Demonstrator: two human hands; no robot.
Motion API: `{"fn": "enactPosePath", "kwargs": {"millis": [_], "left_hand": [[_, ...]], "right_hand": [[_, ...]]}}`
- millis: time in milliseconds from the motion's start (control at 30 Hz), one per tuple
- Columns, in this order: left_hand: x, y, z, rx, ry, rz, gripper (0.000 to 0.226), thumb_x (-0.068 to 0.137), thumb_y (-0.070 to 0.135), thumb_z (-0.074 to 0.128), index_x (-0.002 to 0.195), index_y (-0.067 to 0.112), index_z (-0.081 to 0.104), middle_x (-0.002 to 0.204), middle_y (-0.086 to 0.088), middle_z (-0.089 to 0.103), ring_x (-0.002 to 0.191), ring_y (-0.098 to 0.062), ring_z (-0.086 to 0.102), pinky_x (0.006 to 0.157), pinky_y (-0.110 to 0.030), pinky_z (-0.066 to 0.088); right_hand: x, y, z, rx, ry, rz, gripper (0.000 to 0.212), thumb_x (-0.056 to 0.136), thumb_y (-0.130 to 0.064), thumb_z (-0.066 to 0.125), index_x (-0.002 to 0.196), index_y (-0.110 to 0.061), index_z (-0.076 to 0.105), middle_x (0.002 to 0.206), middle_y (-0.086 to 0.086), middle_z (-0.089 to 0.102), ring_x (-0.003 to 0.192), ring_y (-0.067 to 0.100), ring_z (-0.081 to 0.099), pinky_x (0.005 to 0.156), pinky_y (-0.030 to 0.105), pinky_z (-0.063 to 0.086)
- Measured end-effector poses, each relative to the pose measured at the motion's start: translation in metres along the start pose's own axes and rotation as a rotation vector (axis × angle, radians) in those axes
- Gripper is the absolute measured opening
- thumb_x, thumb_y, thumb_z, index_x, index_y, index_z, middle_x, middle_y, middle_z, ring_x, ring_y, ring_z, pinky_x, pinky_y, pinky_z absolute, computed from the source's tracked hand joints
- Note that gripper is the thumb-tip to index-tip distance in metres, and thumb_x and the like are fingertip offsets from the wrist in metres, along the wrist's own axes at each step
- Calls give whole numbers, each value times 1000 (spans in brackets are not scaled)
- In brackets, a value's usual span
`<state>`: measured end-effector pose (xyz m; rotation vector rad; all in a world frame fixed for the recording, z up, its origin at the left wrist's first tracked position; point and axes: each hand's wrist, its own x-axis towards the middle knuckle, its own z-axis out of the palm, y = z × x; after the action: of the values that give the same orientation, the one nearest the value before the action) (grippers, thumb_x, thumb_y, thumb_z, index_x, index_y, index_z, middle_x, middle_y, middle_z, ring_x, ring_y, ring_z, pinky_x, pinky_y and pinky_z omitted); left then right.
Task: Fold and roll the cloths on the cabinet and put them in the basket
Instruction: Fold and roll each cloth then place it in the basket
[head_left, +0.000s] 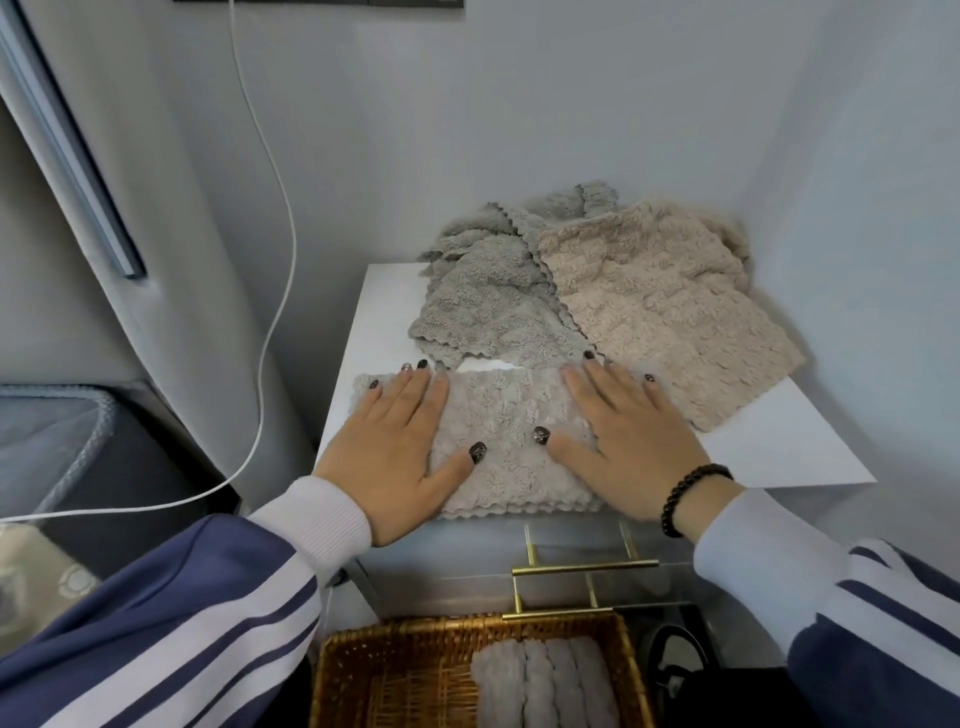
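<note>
Here, your left hand lies flat with fingers spread on the left end of the folded grey cloth at the cabinet's front edge; your right hand presses its right end the same way. It looks soft, light and floppy, so pinch one short end to roll it. The basket waits below the cabinet.
</note>
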<state>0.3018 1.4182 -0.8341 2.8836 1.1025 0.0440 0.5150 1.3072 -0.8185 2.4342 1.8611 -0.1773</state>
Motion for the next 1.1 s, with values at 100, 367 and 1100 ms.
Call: {"fn": "enactPosePath", "kwargs": {"millis": [100,367,1100], "left_hand": [[1,-9,-3,20,-52,-47,109,65,82,-18,151,15,-12,159,-1,-13,146,-14,-14,117,-32,-10],[11,14,-10,-78,81,11,78,83,51,-4,152,15,-1,161,-4,-1,147,-16,-5,115,-31,-8],[19,-37,-32,-212,47,-344,46,88,53,53,128,30,53,122,-1,51,121,-25,43,104,-44,34]], "right_hand": [[0,12,-3,25,-22,97,89,81,-77,2,151,-24,-11,159,-2,-13,147,16,-12,119,47,-1],[4,-32,-17,71,268,-236,52,99,-28,30,150,-17,24,158,6,18,147,22,11,119,48,12],[20,47,-29,392,92,194,56,81,-53,65,128,-26,53,133,3,46,125,24,39,101,39,37]]}}
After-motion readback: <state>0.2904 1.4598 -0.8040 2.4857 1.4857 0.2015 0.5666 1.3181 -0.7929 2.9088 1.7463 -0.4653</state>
